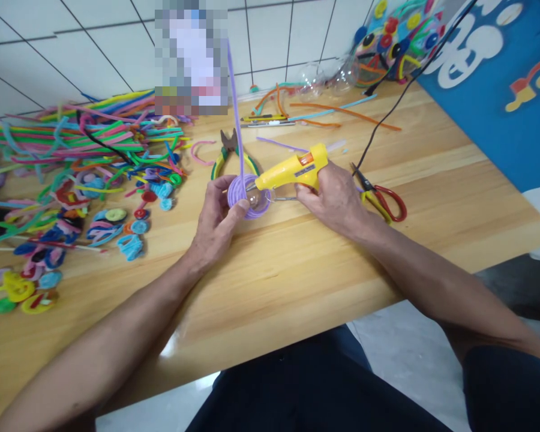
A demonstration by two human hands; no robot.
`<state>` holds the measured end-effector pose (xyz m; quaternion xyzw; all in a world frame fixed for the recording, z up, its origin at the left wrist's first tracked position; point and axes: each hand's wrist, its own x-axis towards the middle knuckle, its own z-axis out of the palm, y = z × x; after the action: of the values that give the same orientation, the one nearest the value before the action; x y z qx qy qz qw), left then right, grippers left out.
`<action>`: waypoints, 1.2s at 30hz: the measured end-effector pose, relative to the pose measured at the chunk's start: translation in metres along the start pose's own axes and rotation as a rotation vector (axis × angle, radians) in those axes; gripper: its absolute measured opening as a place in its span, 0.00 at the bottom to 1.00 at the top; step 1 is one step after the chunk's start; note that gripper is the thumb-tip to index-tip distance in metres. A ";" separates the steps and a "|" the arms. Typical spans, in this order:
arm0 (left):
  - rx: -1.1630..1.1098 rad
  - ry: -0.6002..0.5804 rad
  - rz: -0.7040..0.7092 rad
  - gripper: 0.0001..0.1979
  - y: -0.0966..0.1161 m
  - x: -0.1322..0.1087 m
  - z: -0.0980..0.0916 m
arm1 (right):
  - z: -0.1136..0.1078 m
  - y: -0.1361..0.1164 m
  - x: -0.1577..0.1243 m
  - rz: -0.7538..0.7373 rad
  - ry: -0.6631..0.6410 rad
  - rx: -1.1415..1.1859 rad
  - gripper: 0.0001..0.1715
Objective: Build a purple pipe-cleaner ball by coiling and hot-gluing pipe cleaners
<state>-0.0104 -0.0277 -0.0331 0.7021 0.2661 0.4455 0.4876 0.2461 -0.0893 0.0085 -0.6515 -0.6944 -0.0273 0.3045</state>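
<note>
Purple coil (248,197) mid-table (297,264), pinched by left hand (216,219). Right hand (337,198) clamped on glue gun (292,170), nozzle at coil from 3 o'clock. Best: light squeeze, tip on seam, fingertips clear of glue. Count: 1 coil, 1 gun, 1 pliers (230,153) at 12, 1 scissors (382,201) at 3; loose stems (94,150) at 10, too many to count.

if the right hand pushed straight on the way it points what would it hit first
Likely the purple coil: the right hand aims its glue gun leftward, nozzle seemingly almost at the coil, which the left hand pinches.
</note>
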 end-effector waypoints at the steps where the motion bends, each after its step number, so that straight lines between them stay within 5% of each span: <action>1: -0.001 0.000 0.001 0.24 0.000 0.000 0.000 | 0.001 0.000 -0.001 -0.002 0.004 -0.002 0.03; 36: 0.048 0.002 0.015 0.26 0.000 0.000 0.001 | -0.004 -0.001 -0.005 0.014 -0.044 -0.009 0.06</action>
<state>-0.0097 -0.0282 -0.0338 0.7151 0.2720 0.4432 0.4671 0.2465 -0.0957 0.0101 -0.6581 -0.6962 -0.0141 0.2865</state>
